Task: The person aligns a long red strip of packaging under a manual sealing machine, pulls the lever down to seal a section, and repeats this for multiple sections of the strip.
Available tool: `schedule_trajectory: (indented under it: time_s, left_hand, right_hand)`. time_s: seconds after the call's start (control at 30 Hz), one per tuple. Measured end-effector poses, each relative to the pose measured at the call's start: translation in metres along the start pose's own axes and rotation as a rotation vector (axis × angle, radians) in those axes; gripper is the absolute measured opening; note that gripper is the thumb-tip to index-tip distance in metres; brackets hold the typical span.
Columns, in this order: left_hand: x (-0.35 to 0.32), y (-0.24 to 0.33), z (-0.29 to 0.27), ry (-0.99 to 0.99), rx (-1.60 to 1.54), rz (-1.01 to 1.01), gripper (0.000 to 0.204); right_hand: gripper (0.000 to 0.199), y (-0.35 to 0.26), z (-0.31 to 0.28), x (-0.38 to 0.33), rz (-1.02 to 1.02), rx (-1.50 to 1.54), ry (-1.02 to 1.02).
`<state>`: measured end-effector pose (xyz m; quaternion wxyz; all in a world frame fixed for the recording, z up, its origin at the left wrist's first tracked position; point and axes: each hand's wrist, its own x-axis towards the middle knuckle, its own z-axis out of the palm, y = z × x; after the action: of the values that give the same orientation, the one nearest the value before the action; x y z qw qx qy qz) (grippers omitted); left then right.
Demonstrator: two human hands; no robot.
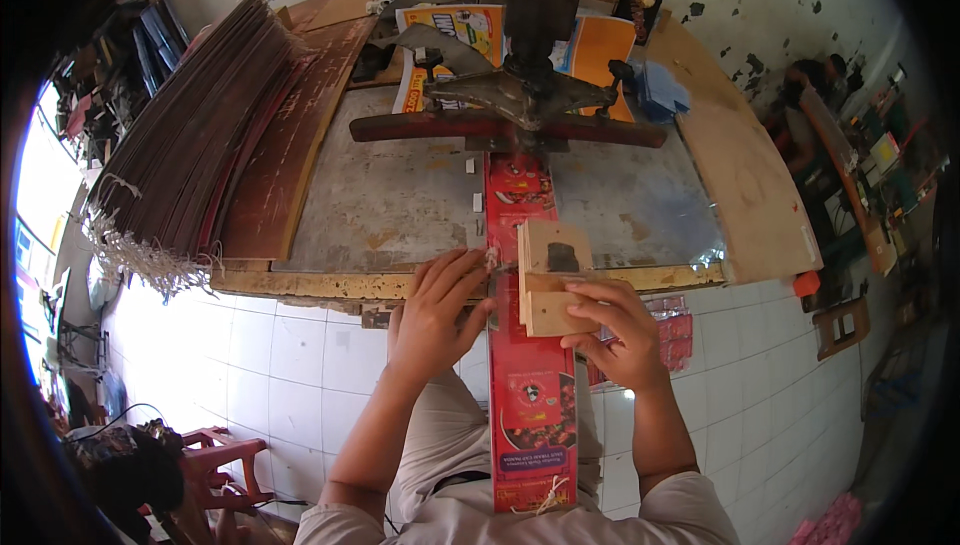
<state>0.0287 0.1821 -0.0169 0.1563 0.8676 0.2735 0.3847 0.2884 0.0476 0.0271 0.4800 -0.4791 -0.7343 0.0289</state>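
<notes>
My left hand (438,310) has fingers (462,275) curled, tips pressing down on the left edge of the long red printed strip stack (530,385), right at the near edge of the metal-topped table (400,195). It looks like a flat press, not a full grasp; whether anything is pinched under the fingertips I can't tell.

My right hand (618,333) is closed around the near end of the wooden block (548,280), thumb on the near face and fingers over the right side. The block sits on the strip stack, at the table's near edge, touching the stack.

The strip stack runs from under the red bar (500,128) of the press mechanism (525,85) at the table's far side, across the table, over its near edge and down onto my lap. Its near end is tied with pale string (545,495).

On the table's left side: a thick leaning pile of brown sheets (200,125) with white string ends hanging off its near corner. Far side, behind the press: yellow and orange printed sheets (470,30). Right of the table: a plywood board (735,165). Below the table's near right edge: more red packets (675,330), partly hidden by my right hand.

No containers visible near the table.
</notes>
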Motion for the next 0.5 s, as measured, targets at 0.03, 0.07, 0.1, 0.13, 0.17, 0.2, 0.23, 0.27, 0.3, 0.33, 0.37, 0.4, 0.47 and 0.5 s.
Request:
schedule_trajectory:
  time_s: [0.03,0.07,0.1,0.13,0.17,0.2,0.23,0.27,0.3,0.33,0.37,0.4,0.47,0.5]
  left_hand:
    - [0.001,0.000,0.003,-0.036,0.031,0.029,0.046]
    - [0.001,0.000,0.005,-0.054,0.048,0.024,0.046]
    - [0.001,0.001,0.008,-0.073,0.066,0.023,0.047]
    - [0.002,0.001,0.009,-0.092,0.083,0.022,0.047]
    - [0.003,0.002,0.010,-0.082,0.085,0.021,0.047]
    - [0.003,0.003,0.011,-0.077,0.085,0.018,0.047]
    - [0.003,0.004,0.012,-0.071,0.085,0.016,0.047]
    - [0.002,0.003,0.013,-0.066,0.100,0.027,0.047]
    - [0.003,0.002,0.013,-0.057,0.118,0.038,0.046]
    - [0.002,0.001,0.014,-0.048,0.137,0.049,0.046]
    - [0.001,0.000,0.013,-0.052,0.141,0.043,0.046]
    - [0.000,-0.001,0.014,-0.055,0.141,0.042,0.046]
    - [0.000,-0.002,0.016,-0.060,0.126,0.033,0.047]
    - [-0.002,-0.003,0.015,-0.062,0.118,0.023,0.047]
  right_hand:
    - [0.050,0.001,0.000,0.003,0.002,-0.001,-0.008]
    - [0.050,0.002,0.001,0.005,0.004,-0.001,-0.015]
    - [0.049,0.003,0.001,0.008,0.006,-0.003,-0.020]
    - [0.049,0.003,0.001,0.010,0.013,0.001,-0.036]
    - [0.048,0.003,0.001,0.012,0.020,0.006,-0.052]
    - [0.048,0.003,0.001,0.013,0.032,0.012,-0.069]
    - [0.047,0.005,0.003,0.012,0.053,0.035,-0.072]
    - [0.047,0.008,0.006,0.011,0.073,0.059,-0.075]
    - [0.046,0.009,0.008,0.013,0.088,0.085,-0.079]
    - [0.046,0.009,0.010,0.016,0.082,0.084,-0.087]
    - [0.045,0.008,0.011,0.020,0.076,0.083,-0.094]
    - [0.044,0.008,0.011,0.025,0.069,0.075,-0.101]
    - [0.043,0.017,0.016,0.033,0.078,0.062,-0.108]
    - [0.042,0.024,0.020,0.038,0.079,0.060,-0.111]
